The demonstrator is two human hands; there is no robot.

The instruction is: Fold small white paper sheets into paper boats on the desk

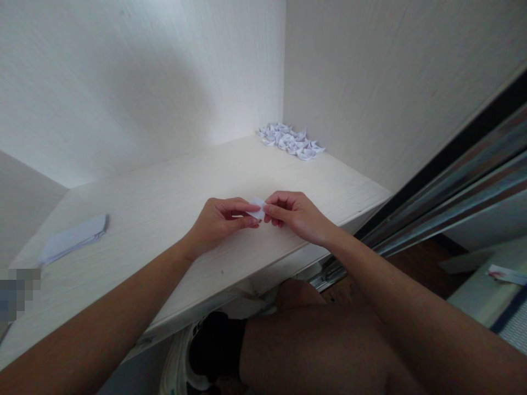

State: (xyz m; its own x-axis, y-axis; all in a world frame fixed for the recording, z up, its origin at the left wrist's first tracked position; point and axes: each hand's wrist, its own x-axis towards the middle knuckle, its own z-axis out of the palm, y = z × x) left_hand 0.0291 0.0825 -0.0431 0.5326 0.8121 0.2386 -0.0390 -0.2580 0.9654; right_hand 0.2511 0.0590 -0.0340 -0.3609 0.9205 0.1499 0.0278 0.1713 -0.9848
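Note:
A small piece of folded white paper (pixel 257 212) is pinched between my two hands, just above the white wooden surface. My left hand (pixel 224 216) grips its left side with thumb and fingers. On the other side, my right hand (pixel 293 213) holds the paper's right edge between thumb and curled fingers. The fingers cover part of the paper, so its full shape is hidden. In the back right corner lies a pile of small folded paper pieces (pixel 290 141) with pointed tips. A stack of flat white paper strips (pixel 74 238) rests on the left of the surface.
The white shelf surface (pixel 173 181) is enclosed by pale panels at the back and sides. A dark-edged sliding door track (pixel 444 153) runs along the right. My bent leg (pixel 304 345) is below the shelf's front edge. A small packet (pixel 506 274) lies at far right.

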